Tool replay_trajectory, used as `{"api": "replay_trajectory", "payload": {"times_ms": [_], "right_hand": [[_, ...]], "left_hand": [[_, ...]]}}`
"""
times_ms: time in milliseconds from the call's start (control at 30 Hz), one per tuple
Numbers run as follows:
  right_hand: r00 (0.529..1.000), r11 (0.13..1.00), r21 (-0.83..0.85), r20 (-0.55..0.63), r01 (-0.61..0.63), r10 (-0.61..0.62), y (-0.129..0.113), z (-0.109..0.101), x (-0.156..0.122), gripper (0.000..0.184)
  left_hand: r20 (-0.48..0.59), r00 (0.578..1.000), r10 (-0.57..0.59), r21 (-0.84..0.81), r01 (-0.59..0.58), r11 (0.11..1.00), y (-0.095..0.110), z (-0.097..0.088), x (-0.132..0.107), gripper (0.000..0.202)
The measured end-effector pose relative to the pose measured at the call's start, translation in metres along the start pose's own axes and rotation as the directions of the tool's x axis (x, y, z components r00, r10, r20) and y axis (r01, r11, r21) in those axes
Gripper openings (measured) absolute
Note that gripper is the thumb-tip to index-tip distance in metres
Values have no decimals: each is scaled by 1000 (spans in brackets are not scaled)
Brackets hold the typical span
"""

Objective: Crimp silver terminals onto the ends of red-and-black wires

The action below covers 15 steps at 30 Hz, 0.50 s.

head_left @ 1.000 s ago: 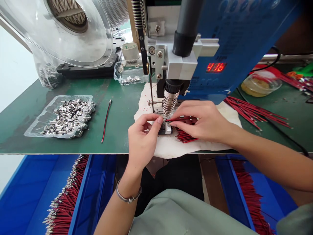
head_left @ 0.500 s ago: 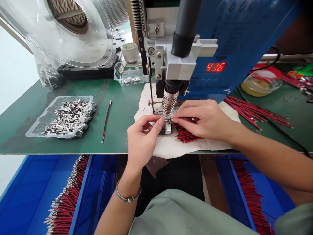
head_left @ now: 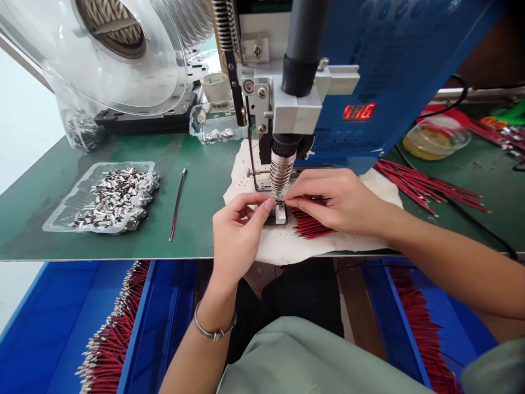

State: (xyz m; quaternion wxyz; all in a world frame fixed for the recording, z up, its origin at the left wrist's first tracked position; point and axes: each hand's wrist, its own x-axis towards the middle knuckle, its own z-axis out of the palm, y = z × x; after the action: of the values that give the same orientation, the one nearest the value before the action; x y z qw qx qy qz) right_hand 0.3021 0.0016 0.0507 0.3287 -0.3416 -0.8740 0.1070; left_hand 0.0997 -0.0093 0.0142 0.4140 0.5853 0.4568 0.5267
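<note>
Fingertips of the right hand (head_left: 334,198) have edged a little nearer the soldering head (head_left: 282,171) since the previous frame; the left hand (head_left: 238,232) shows no clear shift.

Workpiece: a small metal part (head_left: 279,203) at centre frame, directly below the tip, on the far edge of the metal fixture (head_left: 280,214); its detail is too small to verify. The left thumb and forefinger are pressed together at its left side and appear to pinch it. The right thumb and forefinger pinch what appears to be a red wire (head_left: 315,200), mostly covered, with its end at the part.

Step in hand, as judged: joining wire end to metal part under the tip. Next move calls for a steady hold, ends aligned, fingertips kept off the tip.

Surroundings: a bundle of red wires (head_left: 311,225) lies on the white sheet (head_left: 273,250), right of the fixture. The red display (head_left: 359,112), upper right of centre, is lit. At centre left, a single lead (head_left: 176,207) lies beside the plastic tray (head_left: 61,218) of metal connectors (head_left: 118,197). Blue bins (head_left: 69,312) with wires occupy the lower left and lower right.
</note>
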Motion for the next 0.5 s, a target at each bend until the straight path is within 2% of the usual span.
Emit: {"api": "replay_trajectory", "payload": {"times_ms": [500], "right_hand": [[998, 996, -52, 7, 70, -70, 4, 0, -2, 15]], "left_hand": [[-11, 1000, -9, 31, 9, 999, 0, 0, 0, 16]]}}
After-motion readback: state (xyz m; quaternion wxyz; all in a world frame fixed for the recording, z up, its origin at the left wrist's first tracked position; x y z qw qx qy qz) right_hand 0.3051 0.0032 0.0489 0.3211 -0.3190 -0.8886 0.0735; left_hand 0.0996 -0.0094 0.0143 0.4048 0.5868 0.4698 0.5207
